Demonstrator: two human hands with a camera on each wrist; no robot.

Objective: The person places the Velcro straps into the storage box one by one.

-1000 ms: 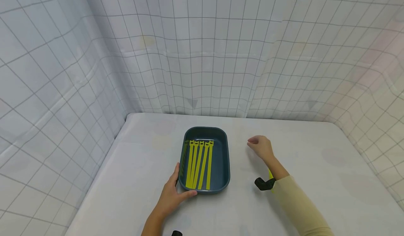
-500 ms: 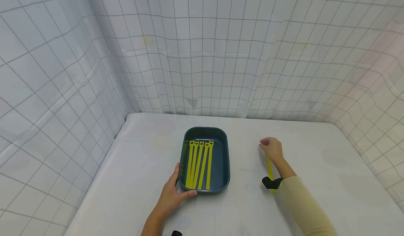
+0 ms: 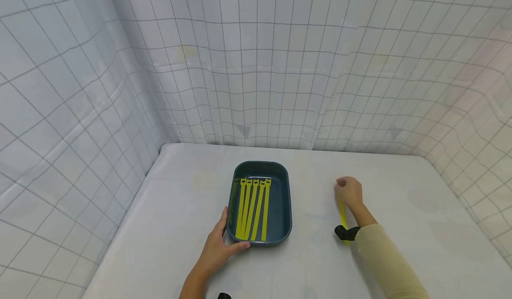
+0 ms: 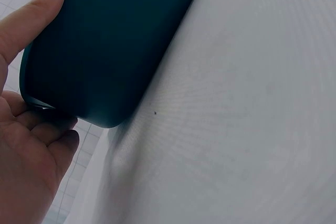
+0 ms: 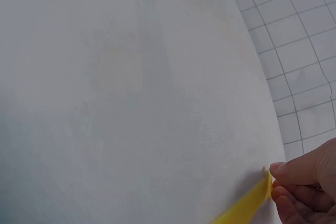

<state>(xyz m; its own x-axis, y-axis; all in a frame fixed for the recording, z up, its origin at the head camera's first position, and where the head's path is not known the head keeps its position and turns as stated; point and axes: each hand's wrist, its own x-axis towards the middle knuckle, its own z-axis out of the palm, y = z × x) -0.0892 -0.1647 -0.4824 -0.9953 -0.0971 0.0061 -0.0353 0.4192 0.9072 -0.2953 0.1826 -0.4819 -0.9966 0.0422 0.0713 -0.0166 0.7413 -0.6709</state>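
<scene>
My left hand [image 3: 216, 250] grips the near left corner of a dark teal tray [image 3: 283, 237], thumb on the near rim and fingers along the left side. Close up in the left wrist view, the tray [image 4: 110, 51] shows its outer wall between thumb and fingers. Inside lie several yellow strap cable ties [image 3: 256, 210] side by side, slotted heads at the far end. To the right of the tray, my right hand [image 3: 350, 194] pinches the far end of another yellow cable tie [image 3: 342, 212] between thumb and fingers. In the right wrist view this tie [image 5: 244, 208] slants up to the fingertips.
A white cloth covers the table [image 3: 184, 188]. White grid-patterned curtains [image 3: 256, 77] stand behind it and at both sides. The black wrist camera [image 3: 346, 233] on my right arm overlaps the lower part of the tie in the head view.
My right hand has moved right and slightly nearer to the far end of the single cable tie, whose length has come into view. The left hand and tray have stayed still.
</scene>
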